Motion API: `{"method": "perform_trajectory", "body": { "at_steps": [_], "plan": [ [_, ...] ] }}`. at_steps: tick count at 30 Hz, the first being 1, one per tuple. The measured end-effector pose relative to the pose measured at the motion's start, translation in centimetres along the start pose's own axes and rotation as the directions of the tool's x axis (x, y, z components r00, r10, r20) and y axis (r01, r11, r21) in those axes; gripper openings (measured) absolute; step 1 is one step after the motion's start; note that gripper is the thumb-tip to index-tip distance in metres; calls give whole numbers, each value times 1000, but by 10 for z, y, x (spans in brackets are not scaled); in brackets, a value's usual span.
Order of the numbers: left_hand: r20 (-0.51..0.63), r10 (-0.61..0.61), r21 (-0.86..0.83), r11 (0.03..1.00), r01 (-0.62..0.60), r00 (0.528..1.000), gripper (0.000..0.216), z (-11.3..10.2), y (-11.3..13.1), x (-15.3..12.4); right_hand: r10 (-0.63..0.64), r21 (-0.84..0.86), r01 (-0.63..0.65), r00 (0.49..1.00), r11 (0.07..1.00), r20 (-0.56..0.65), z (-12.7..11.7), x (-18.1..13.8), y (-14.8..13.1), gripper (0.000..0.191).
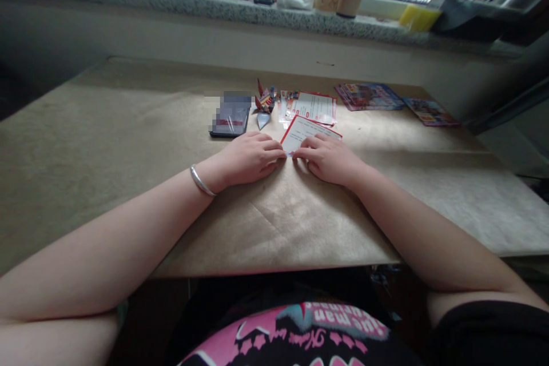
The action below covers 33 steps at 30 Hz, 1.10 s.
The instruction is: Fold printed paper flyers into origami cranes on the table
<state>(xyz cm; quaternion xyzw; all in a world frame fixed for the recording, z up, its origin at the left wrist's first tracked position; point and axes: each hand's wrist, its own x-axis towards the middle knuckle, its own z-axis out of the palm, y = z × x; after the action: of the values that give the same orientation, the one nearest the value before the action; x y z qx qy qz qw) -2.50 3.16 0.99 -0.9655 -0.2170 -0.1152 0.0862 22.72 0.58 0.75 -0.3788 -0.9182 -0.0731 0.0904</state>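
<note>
A white printed sheet of paper (305, 130) with a red border lies slanted on the table in front of me. At its near corner, which looks folded, the fingertips of my two hands almost meet. My left hand (257, 155), with a silver bangle on its wrist, is curled with its fingers together at the corner's left side. From the right, my right hand (329, 158) presses the same corner with bent fingers and covers part of the print. What the thumbs do underneath is largely hidden.
Beyond the hands are a dark phone (231, 117), a pointed folded-paper piece (266, 100) and a stack of printed papers (315, 107). Colourful cards (369, 96) and another pile (431, 111) lie to the right. Bottles and a yellow packet (419, 18) stand on the windowsill (257, 10).
</note>
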Motion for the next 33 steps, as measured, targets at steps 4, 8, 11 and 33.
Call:
{"method": "perform_trajectory", "body": {
  "at_steps": [4,8,11,33],
  "plan": [
    [-19,-3,-4,1000,3,1000,30,1,0,-1,0,35,0,1000,999,15,-5,-6,8,36],
    [-11,-11,3,1000,11,1000,31,1,0,-2,-5,59,4,1000,998,20,-8,-12,16,36],
    [-12,-18,-13,1000,18,1000,31,0,0,-2,11,60,-12,1000,998,23,-11,-15,21,36],
    [-43,-32,-45,999,30,999,28,-6,-10,-4,163,72,-167,984,983,68,-24,-28,33,32]
  ]
}}
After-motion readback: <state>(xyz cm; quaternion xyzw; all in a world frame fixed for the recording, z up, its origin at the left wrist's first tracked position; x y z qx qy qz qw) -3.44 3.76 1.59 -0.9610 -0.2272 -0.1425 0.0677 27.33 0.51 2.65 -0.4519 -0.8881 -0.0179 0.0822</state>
